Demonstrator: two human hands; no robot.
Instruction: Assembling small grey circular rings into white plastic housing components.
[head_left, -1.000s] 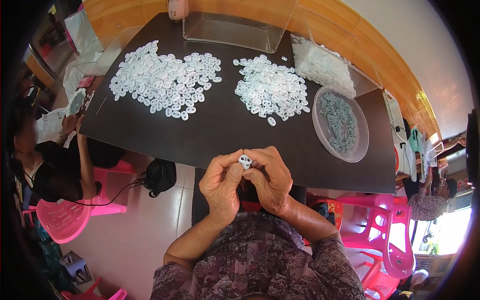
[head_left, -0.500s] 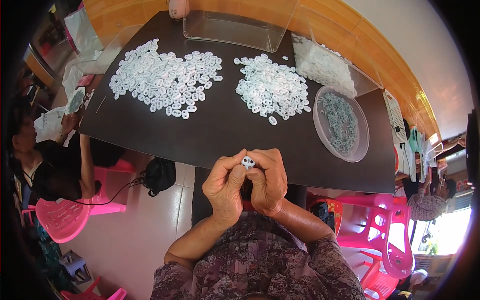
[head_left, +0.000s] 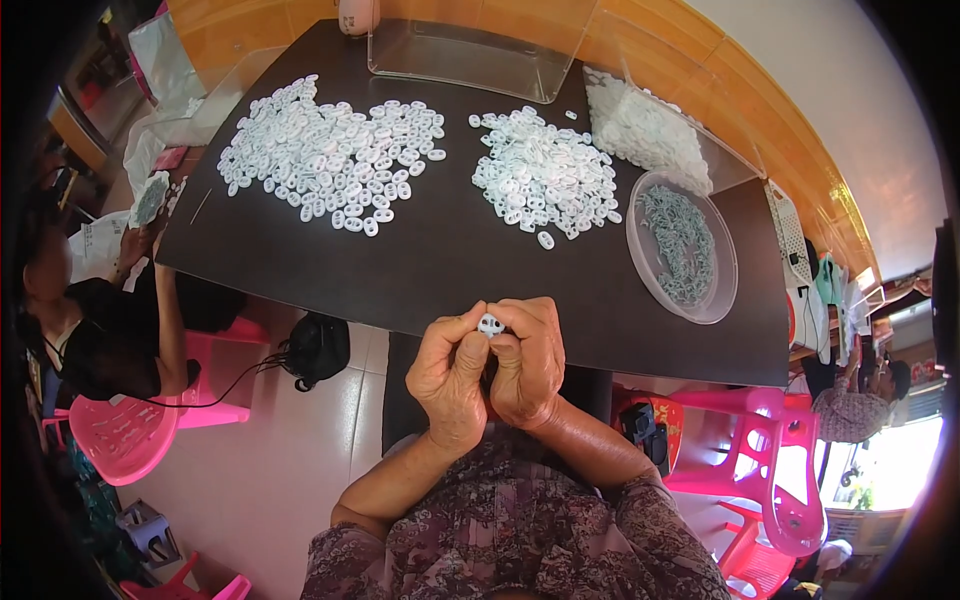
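Note:
Between the fingertips of my left hand [head_left: 447,378] and my right hand [head_left: 528,355] is a small white plastic piece with dark holes [head_left: 490,325]. Both hands are closed on it from either side, thumbs toward me, just off the table's near edge. Fingers cover much of the piece. A wide pile of white oval two-hole pieces [head_left: 330,150] lies on the dark table [head_left: 400,270] at the left. Right of it is a smaller pile of similar white pieces [head_left: 545,170]. Small grey-green parts [head_left: 680,240] fill a round clear tub [head_left: 727,290] farther right.
A clear rectangular bin [head_left: 470,75] stands at the back, with a bag of white pieces [head_left: 648,130] beside it. One person [head_left: 110,320] sits at the left and another [head_left: 850,410] is far right. Pink plastic chairs [head_left: 125,430] flank the table.
My hands have shifted very slightly left with the white piece still pinched between them. The person at the left has moved a little. The piles look the same.

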